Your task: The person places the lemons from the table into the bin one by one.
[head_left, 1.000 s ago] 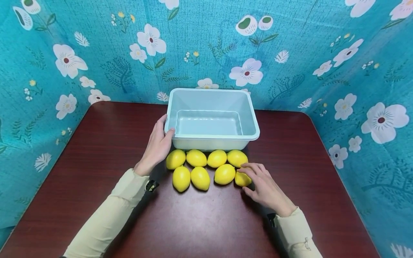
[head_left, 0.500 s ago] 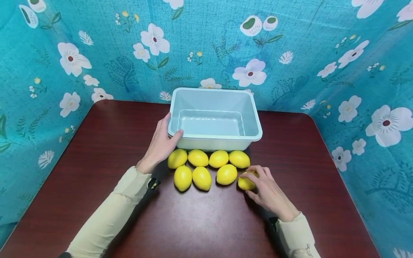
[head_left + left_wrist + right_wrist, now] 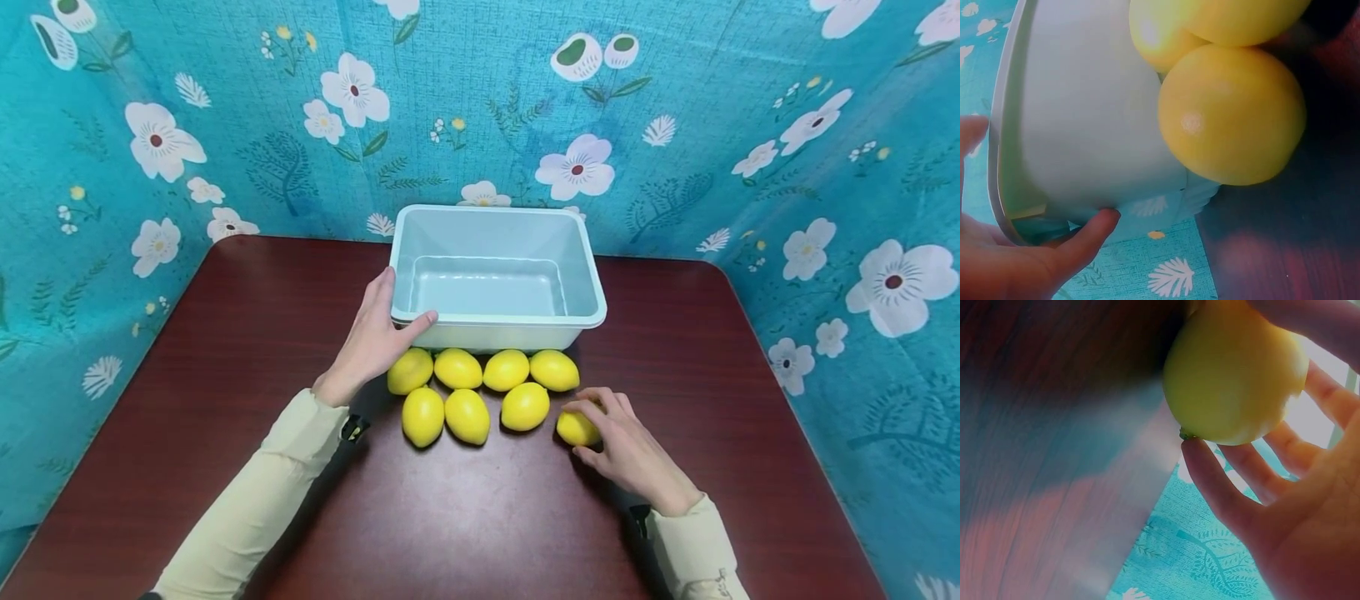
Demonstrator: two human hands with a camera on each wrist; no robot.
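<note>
A pale blue plastic bin (image 3: 495,333) stands at the back of the table, with nothing inside. My left hand (image 3: 371,342) holds its front left corner, thumb on the front rim and fingers along the left side. In the left wrist view, one finger (image 3: 1094,231) touches the bin below its rim. My right hand (image 3: 626,446) grips a lemon (image 3: 576,428) at the right end of the front row. Fingers curve round this lemon (image 3: 1235,375) in the right wrist view; its underside contact with the table cannot be told.
Several lemons (image 3: 507,370) form a row against the bin's front. More lemons (image 3: 467,417) lie in a second row nearer me. A flowered turquoise curtain (image 3: 480,100) hangs close behind and beside the dark red wooden table (image 3: 480,533).
My right hand has closed round the end lemon and drawn it slightly right, apart from its neighbours. My left thumb has slid a little rightward along the bin's front rim.
</note>
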